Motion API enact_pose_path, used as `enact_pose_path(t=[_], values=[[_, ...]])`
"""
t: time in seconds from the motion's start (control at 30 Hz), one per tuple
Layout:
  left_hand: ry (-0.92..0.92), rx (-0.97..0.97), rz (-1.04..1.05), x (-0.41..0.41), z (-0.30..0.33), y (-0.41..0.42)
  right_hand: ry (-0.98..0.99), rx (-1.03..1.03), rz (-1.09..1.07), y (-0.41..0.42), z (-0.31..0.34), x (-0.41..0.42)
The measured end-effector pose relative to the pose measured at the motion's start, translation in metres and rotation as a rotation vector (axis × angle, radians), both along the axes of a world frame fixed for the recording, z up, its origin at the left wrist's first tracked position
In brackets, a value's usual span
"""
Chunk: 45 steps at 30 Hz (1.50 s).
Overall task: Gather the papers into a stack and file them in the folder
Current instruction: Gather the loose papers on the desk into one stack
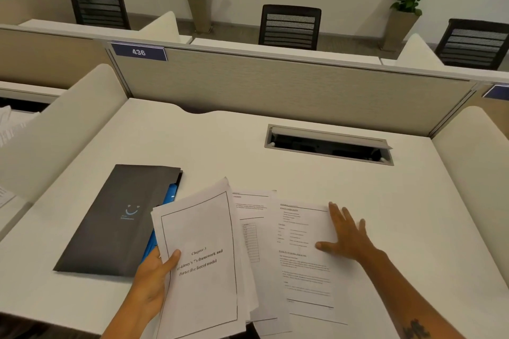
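The left hand (154, 278) is closed around a partial stack of papers (201, 259), thumb pressed on the top sheet headed "Chapter 3", fingers hidden beneath; the right hand (348, 234) lies flat with fingers spread, palm down on a loose printed sheet (305, 261) that rests on the white counter (220, 151), gripping nothing. Between the two, another sheet with a table (252, 228) lies partly under the held stack. I judge the gathering to be roughly midway: some pages are collected but fanned unevenly, at least two are left to add. The dark folder (115, 220) lies closed just left of the stack, blue contents peeking from its edge, and filing has not begun
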<state>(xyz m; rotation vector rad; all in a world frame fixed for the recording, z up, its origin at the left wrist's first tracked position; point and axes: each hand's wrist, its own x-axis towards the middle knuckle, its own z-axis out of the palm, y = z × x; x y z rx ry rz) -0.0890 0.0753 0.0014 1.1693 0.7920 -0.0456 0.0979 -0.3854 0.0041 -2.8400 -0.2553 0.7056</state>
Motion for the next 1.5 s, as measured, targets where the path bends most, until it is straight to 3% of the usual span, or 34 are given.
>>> enact_pose_path(t=[0.23,0.57,0.73,0.97,1.13,1.5], values=[[-0.010,-0.011,0.014,0.009,0.006,-0.006,-0.185,0.118,-0.118,0.003,-0.001,-0.017],[-0.046,-0.038,0.009,0.016,0.009,-0.008,-0.186,0.421,-0.647,-0.007,-0.006,-0.045],[-0.052,-0.050,0.009,0.017,0.013,-0.010,-0.517,0.501,-0.577,-0.011,0.037,-0.038],[-0.080,-0.056,-0.012,0.019,0.019,-0.014,-0.805,0.613,-0.386,0.007,0.121,-0.027],[-0.102,-0.078,-0.035,0.021,0.025,-0.021,-0.597,0.852,-0.451,0.049,0.144,-0.038],[-0.074,-0.118,-0.152,0.020,0.023,-0.033,-0.122,1.020,-0.412,0.135,0.105,-0.074]])
